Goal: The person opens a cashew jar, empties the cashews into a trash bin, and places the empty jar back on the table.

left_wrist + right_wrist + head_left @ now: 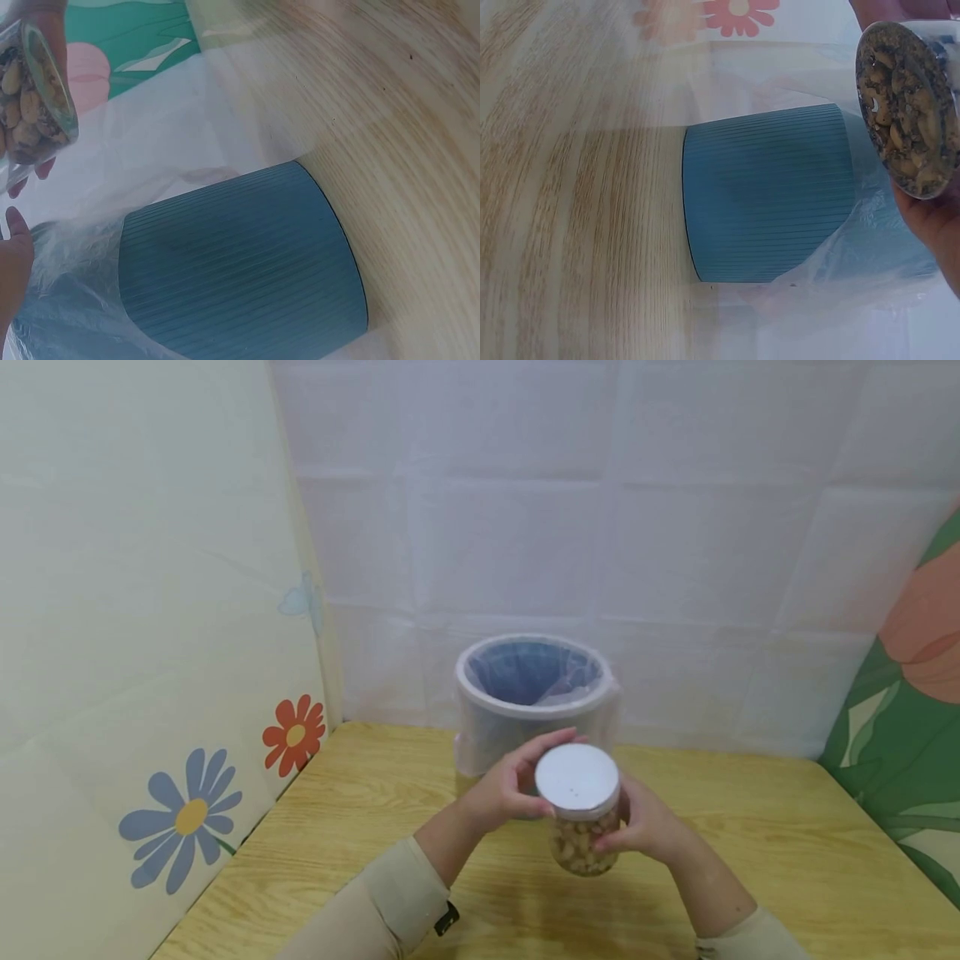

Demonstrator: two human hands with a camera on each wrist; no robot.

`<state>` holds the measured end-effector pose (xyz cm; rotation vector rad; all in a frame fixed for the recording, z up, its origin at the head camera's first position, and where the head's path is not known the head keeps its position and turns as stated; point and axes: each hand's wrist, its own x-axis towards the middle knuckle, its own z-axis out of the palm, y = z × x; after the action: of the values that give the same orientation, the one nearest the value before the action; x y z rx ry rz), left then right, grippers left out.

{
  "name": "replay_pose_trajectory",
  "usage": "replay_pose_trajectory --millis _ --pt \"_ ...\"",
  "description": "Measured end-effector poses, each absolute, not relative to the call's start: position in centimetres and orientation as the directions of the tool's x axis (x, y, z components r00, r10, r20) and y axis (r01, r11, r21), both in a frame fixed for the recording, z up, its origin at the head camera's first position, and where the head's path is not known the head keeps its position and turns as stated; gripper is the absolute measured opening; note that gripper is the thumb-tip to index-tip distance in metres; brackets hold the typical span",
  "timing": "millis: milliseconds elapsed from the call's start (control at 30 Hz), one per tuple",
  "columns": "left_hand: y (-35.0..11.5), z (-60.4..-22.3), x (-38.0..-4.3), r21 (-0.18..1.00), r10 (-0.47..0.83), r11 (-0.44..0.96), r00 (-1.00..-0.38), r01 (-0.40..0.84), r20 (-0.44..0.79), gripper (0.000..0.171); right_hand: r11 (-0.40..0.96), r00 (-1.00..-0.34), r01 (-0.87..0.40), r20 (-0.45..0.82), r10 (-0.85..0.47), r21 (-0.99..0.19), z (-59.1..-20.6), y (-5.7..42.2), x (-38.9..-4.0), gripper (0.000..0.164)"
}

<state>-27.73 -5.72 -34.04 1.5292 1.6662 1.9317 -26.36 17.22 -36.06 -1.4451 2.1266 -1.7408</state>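
A clear jar of nuts (583, 845) with a white lid (577, 777) is held up over the table in the head view, tilted slightly. My left hand (504, 787) curls round the lid from the left, thumb at its near edge and fingers behind it. The right hand (651, 820) grips the jar's body from the right, its thumb across the front. In the left wrist view, brown and tan nuts show through the jar (34, 101). The right wrist view looks at the jar's round base (906, 109); the lid is out of that frame.
A blue ribbed bin (769, 195) with a white rim (536, 710) and a clear plastic liner (75, 277) stands behind the hands on the wood-grain table (360, 827). White sheeting (510, 510) hangs behind it; flower-printed panels flank both sides.
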Motion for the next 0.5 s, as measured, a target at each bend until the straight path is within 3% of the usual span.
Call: replay_pose_trajectory --millis 500 --pt "-5.26 -34.24 -27.72 0.809 0.647 -0.343 -0.504 0.478 0.572 0.099 -0.049 -0.575 -0.627 0.504 -0.645 -0.778 -36.34 17.18 -26.52 0.083"
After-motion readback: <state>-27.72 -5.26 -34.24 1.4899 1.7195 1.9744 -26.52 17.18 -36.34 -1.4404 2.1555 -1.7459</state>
